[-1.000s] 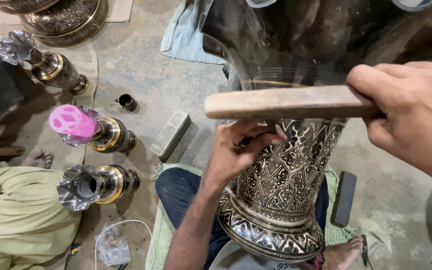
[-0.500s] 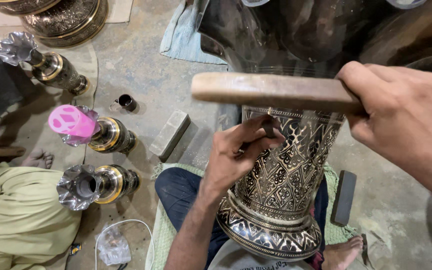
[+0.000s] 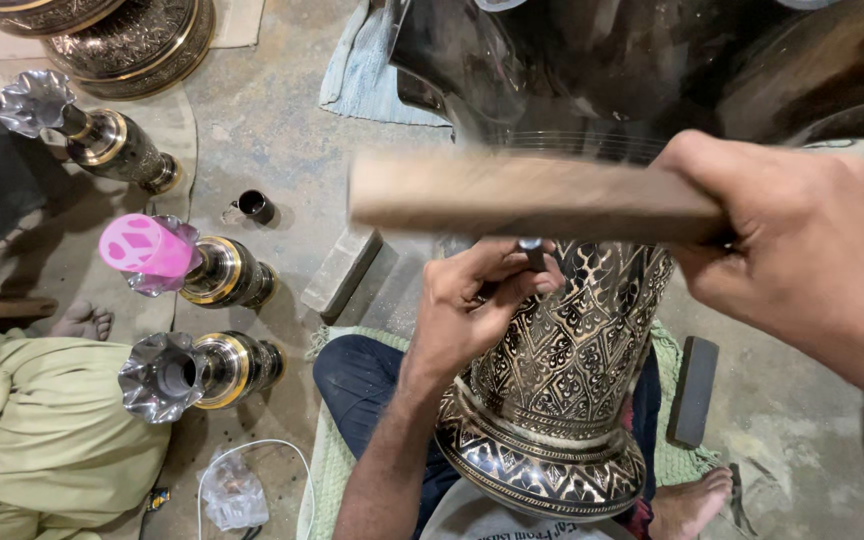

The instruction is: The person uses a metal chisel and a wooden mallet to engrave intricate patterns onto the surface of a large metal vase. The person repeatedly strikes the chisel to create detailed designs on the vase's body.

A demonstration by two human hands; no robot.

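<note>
A big engraved metal vase (image 3: 562, 390) rests against my lap, dark with fine silver patterns. My left hand (image 3: 477, 300) pinches a small metal chisel (image 3: 531, 252) and holds its tip against the vase's neck. In my right hand (image 3: 802, 260) is a flat wooden mallet (image 3: 522, 195), blurred with motion, its striking end just above the chisel head. The vase's wide dark top (image 3: 652, 60) fills the upper part of the view.
Three smaller engraved vases (image 3: 202, 370) (image 3: 217, 272) (image 3: 102, 135) lie on the concrete floor at left, one with a pink object (image 3: 142, 248) in its mouth. A person in green clothes (image 3: 32, 440) sits at lower left. Stone blocks (image 3: 342, 272) (image 3: 694, 390), a small cup (image 3: 255, 207).
The mallet has swung up and down over the chisel and is now blurred just above its head. My left hand has kept the chisel on the vase's neck.
</note>
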